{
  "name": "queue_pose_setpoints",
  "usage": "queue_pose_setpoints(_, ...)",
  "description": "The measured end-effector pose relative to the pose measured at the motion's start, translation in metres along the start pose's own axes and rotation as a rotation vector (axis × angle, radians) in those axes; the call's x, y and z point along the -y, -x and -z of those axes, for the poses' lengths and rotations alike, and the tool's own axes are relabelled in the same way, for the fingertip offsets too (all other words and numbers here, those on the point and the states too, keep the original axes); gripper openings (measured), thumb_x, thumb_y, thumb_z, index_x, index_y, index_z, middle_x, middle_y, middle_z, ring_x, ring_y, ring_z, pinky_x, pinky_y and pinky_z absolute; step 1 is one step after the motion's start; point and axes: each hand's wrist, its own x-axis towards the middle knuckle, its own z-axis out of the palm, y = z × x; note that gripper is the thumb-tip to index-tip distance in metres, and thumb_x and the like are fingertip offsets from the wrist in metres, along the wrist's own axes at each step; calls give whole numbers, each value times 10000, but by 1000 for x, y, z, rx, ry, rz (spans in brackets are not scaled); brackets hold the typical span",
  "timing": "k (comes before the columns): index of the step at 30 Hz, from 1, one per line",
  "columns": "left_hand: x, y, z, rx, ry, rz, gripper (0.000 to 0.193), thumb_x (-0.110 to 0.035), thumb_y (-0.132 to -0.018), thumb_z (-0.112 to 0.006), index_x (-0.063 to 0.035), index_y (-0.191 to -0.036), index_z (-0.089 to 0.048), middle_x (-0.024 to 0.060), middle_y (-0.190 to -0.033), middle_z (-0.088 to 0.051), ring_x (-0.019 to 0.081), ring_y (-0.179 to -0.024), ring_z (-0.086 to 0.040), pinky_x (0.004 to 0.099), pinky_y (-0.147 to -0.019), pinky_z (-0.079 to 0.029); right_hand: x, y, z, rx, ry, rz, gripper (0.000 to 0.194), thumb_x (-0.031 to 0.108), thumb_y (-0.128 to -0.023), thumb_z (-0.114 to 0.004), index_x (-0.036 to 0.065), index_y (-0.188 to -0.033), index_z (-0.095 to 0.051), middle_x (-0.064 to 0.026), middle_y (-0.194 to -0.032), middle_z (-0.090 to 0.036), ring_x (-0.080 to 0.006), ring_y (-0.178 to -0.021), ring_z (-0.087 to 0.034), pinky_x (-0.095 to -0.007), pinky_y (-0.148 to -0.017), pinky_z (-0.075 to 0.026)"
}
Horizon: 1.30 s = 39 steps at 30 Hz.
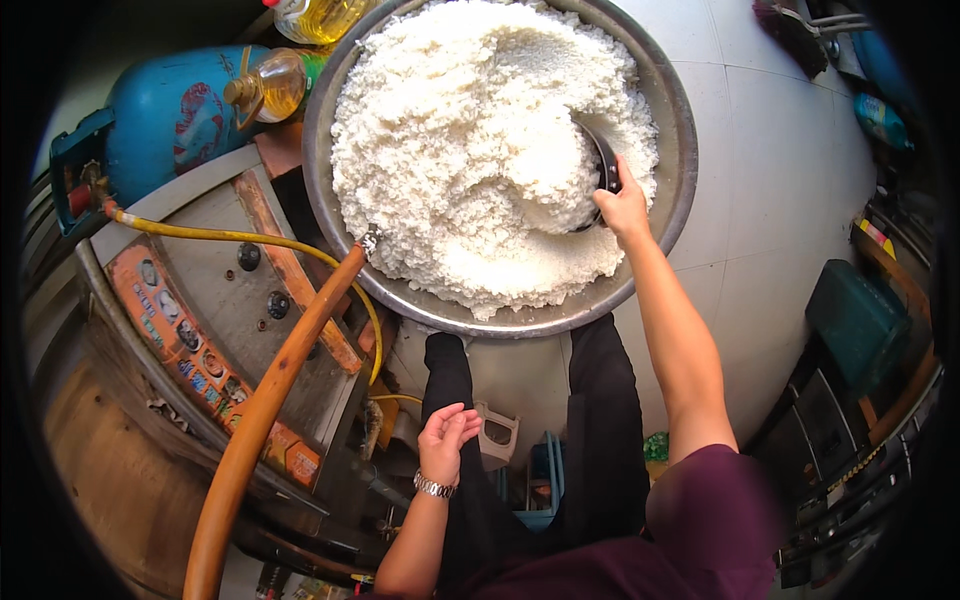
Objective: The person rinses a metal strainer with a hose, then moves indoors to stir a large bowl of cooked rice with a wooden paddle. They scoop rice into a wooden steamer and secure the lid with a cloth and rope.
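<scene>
A wide metal basin (686,157) stands before me, heaped with white cooked rice (465,150). My right hand (626,202) grips the rim side of a dark, curved scoop or bowl (604,154), its thumb towards the rice. Rice covers most of that vessel, so its full shape is hidden. Low over my left thigh, my left hand (447,436) holds nothing, its fingers loosely bent. A long wooden handle (277,382) slants up to the basin's left rim. Its dark, rice-flecked end (370,238) meets the rice, and any part beyond is hidden.
Left of the basin is a worn metal stove cabinet (217,277) with knobs. A yellow hose (225,234) runs across it from a blue gas cylinder (157,120). An oil bottle (274,86) lies beside the cylinder. A teal crate (551,480) sits between my legs.
</scene>
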Motion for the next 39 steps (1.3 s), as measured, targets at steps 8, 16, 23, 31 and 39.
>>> queue_pose_setpoints(8, 20, -13, 12, -142, -51, 85, 252, -122, -956, -560, 27, -1158, -545, 160, -1034, -664, 212, -896, -672, 314, -791, -559, -34, 28, -62, 308, -575, -198, 730, 21, -761, -534, 119, -1458, -341, -48, -911, -584, -136, -685, -572, -367, -517, -583)
queue_pose_setpoints(16, -9, -15, -16, -166, -134, -163, 332, -216, -971, -551, -6, -1226, -522, 133, -1168, -612, 191, -1020, -624, 308, -840, -528, -49, 95, -42, 355, -756, -349, 713, 18, -772, -516, 128, -1454, -339, -42, -902, -524, -154, -708, -528, -394, -529, -554)
queue_pose_setpoints(23, -36, 10, -44, -174, -106, -480, 505, -333, -1000, -466, 23, -1355, -423, 166, -1345, -505, 226, -1245, -475, 337, -1039, -364, 19, 183, 17, 355, -767, -227, 646, -34, -726, -463, 103, -1357, -440, -50, -932, -541, -172, -733, -532, -363, -556, -534)
queue_pose_setpoints(31, -105, 114, -28, 38, -92, -743, 648, -485, -992, -362, 20, -1398, -375, 174, -1419, -433, 267, -1344, -375, 377, -1107, -262, 111, 327, 61, 255, -890, -53, 535, -38, -727, -449, 67, -1249, -505, -49, -898, -567, -173, -728, -532, -319, -563, -480)
queue_pose_setpoints(39, -148, 235, -14, 250, 60, -973, 741, -571, -974, -295, 27, -1407, -358, 189, -1432, -416, 282, -1358, -356, 387, -1123, -236, 192, 454, 105, 328, -941, 132, 460, -6, -769, -426, 51, -1221, -488, -111, -1013, -613, -279, -867, -624, -456, -738, -565)
